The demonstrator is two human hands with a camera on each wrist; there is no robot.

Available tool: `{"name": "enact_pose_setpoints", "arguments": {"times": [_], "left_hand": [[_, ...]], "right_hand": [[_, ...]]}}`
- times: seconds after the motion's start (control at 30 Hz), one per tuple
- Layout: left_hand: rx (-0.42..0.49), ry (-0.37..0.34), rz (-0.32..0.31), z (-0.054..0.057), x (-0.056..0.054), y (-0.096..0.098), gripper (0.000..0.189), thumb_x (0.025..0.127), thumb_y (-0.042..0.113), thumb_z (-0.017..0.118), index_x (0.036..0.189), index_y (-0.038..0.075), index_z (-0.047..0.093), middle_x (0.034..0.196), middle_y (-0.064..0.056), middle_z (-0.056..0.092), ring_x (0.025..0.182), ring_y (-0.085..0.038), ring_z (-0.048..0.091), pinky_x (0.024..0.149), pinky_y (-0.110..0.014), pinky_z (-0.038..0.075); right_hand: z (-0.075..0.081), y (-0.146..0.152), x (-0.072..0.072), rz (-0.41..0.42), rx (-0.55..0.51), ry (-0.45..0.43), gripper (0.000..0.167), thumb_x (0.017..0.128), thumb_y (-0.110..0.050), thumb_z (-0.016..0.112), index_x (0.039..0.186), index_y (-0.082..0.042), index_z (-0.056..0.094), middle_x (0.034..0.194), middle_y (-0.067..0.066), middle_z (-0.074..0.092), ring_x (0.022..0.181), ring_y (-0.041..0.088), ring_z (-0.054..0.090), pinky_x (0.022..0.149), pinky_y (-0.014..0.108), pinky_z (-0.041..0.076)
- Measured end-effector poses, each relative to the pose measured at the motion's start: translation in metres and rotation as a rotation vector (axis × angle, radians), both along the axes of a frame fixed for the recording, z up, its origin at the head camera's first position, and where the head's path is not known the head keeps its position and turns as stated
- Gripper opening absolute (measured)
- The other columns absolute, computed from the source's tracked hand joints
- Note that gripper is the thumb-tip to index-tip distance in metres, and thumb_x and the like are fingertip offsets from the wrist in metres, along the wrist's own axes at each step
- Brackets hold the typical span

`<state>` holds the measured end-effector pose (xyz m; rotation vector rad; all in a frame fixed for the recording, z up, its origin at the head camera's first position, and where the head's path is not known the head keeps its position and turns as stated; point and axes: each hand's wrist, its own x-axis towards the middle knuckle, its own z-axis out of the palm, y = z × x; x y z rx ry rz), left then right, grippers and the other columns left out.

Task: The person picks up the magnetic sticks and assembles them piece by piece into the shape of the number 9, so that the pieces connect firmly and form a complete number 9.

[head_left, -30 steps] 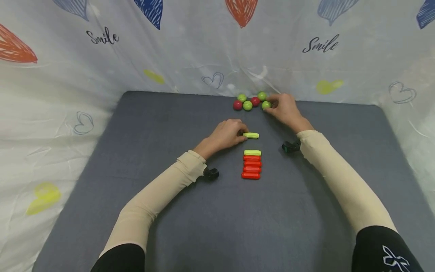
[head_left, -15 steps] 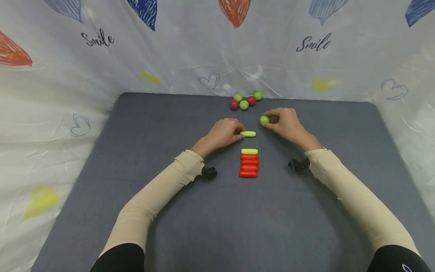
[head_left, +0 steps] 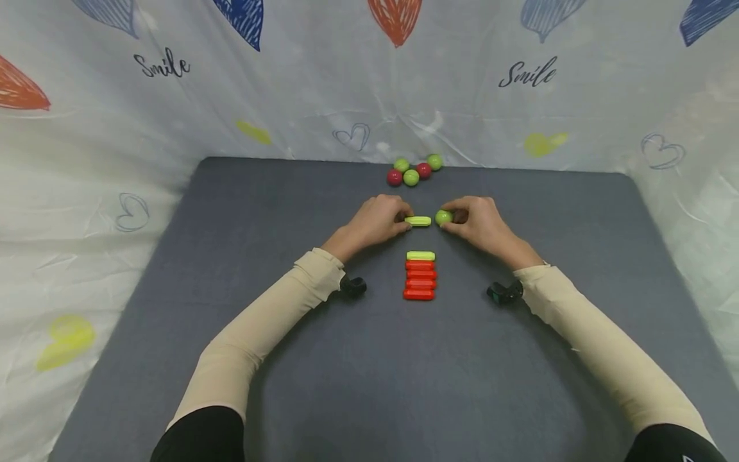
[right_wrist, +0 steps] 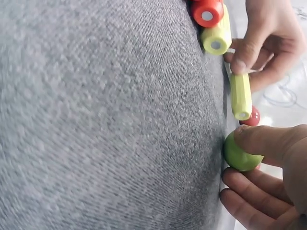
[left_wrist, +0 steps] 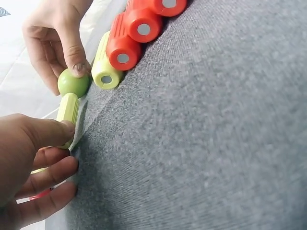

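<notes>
Left hand [head_left: 376,219] pinches a yellow rod [head_left: 420,221], right hand [head_left: 482,222] a green ball [head_left: 443,217]

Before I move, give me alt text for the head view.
A person's left grip holds a yellow stick end-on to a green ball in the right grip, slightly apart. Nearer, another yellow stick and four red sticks line up on a gray table; three green balls and two red balls sit near the far edge.
</notes>
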<state>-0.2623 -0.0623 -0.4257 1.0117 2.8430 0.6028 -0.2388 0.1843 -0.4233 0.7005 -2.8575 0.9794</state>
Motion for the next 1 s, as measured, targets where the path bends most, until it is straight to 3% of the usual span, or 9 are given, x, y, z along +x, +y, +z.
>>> {"name": "enact_pose_setpoints", "arguments": {"times": [0.53,1.0], "left_hand": [[-0.002,-0.002,0.035,0.004,-0.002,-0.003,0.021,0.093,0.027,0.073,0.11,0.015,0.077,0.092,0.004,0.067,0.079,-0.01,0.059,0.069,-0.035,0.049],[0.034,0.039,0.073,-0.003,-0.005,0.002,0.02,0.094,0.028,0.073,0.11,0.016,0.077,0.088,0.004,0.063,0.075,-0.013,0.057,0.065,-0.035,0.048]], "right_hand": [[-0.004,-0.011,0.0,0.008,-0.018,-0.004,0.034,0.083,-0.011,0.084,0.114,-0.002,0.073,0.099,0.012,0.071,0.081,0.023,0.068,0.072,0.041,0.055],[-0.006,-0.009,-0.007,0.009,-0.022,0.045,0.032,0.081,-0.011,0.085,0.111,-0.002,0.075,0.101,0.014,0.071,0.082,0.026,0.068,0.073,0.043,0.055]]}}
